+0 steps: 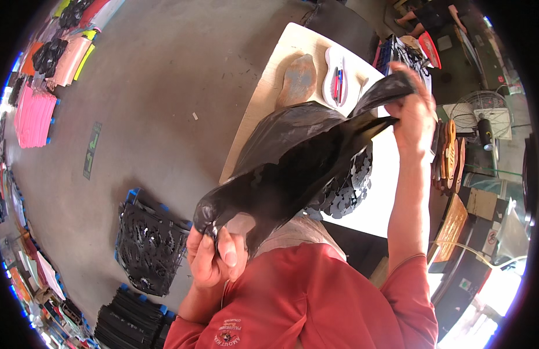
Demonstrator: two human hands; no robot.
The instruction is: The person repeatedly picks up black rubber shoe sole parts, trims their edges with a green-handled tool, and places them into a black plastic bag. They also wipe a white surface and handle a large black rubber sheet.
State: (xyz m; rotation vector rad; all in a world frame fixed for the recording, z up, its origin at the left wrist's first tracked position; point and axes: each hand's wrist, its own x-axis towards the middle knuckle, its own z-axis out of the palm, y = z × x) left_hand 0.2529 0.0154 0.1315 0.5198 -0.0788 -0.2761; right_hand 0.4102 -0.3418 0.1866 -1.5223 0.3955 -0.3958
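Observation:
A thin black plastic bag point(292, 166) is stretched out in front of me, slanting from lower left to upper right. My left hand point(217, 256) pinches its gathered lower end. My right hand point(413, 113) is closed round its far end, where the film splits into two strips with a gap between them. Under and beside the bag lies a heap of small dark cut pieces point(351, 189) on the white work table point(388, 192). Part of this heap is hidden by the bag.
Farther back on the table are a worn sole-shaped board point(299, 78) and a white tray point(328, 96) holding pens. Left on the floor stand a crate of black cut sheets point(150, 247) and a dark stack point(130, 320). A fan point(484, 116) is at the right.

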